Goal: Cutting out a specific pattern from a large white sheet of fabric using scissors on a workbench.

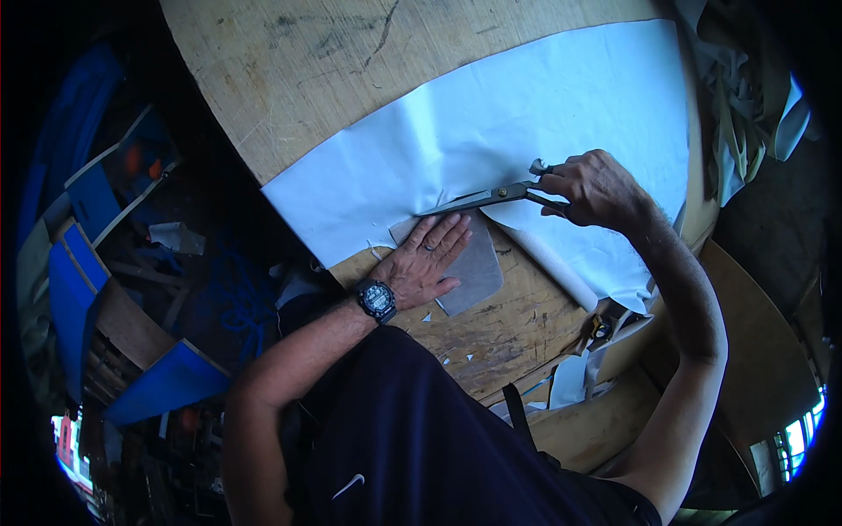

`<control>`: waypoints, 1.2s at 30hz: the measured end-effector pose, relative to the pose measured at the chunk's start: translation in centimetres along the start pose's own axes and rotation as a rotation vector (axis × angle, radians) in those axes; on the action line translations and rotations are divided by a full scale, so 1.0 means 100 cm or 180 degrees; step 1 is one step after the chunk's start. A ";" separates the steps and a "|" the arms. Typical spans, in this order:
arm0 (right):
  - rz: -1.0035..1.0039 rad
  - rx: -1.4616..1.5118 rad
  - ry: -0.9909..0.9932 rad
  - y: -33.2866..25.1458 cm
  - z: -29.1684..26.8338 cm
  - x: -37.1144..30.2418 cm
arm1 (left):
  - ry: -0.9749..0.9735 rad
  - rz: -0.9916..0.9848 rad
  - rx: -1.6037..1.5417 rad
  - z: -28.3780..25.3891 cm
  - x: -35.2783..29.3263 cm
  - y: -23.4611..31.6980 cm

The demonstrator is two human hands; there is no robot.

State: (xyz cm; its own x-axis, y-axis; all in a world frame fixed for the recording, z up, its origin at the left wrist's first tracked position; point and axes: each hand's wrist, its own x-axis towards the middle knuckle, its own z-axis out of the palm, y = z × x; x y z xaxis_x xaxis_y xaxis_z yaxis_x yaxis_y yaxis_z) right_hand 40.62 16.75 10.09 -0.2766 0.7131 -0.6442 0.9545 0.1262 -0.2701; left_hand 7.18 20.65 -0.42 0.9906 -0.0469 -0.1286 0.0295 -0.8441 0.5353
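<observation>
My right hand (586,188) is closed round the handles of large dark scissors (501,194). Their blades point left, at the near edge of a big white sheet of material (561,96) spread over the wooden table. Just below the blade tips, my left hand (426,263) lies flat with its fingers stretched out. It presses on a small greyish piece of the material (478,267), which lies partly under the fingers. To the right of this piece, the sheet's near edge is rolled back (553,263). Whether the blades have material between them I cannot tell.
Small white scraps (427,317) lie on the wooden table (289,79). By its near right edge are a tape measure (600,329) and offcuts (570,381). Draped material (741,114) hangs at the far right. Blue-covered panels (167,381) stand on the left.
</observation>
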 end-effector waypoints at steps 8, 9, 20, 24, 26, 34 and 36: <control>-0.0117 -0.0224 -0.0289 -0.010 -0.018 0.015 | -0.0083 0.0036 0.0076 -0.002 -0.001 -0.003; -0.0119 -0.0221 -0.0291 -0.010 -0.017 0.016 | -0.0119 0.0035 0.0087 -0.003 -0.001 -0.002; -0.0100 -0.0269 -0.0422 -0.005 0.000 0.022 | -0.0061 0.0061 -0.0057 -0.003 0.000 -0.002; -0.0203 -0.0098 -0.0245 -0.020 -0.010 0.033 | -0.0132 0.0076 0.0035 -0.004 -0.001 -0.003; -0.0227 -0.0075 -0.0199 -0.020 -0.005 0.034 | -0.0107 0.0074 0.0024 -0.004 -0.001 -0.003; -0.0183 -0.0155 -0.0511 -0.024 -0.012 0.043 | -0.0096 0.0033 0.0010 -0.007 0.000 -0.002; -0.0305 -0.0131 -0.0307 -0.023 -0.008 0.041 | -0.0143 0.0054 0.0126 -0.008 0.002 -0.001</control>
State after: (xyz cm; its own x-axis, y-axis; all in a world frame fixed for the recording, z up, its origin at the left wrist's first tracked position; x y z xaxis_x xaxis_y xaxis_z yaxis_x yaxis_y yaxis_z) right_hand 37.38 19.92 8.68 -0.3742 0.6270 -0.6832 0.9264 0.2203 -0.3053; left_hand 7.50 21.16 0.11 0.9839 -0.0846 -0.1575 0.0065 -0.8634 0.5045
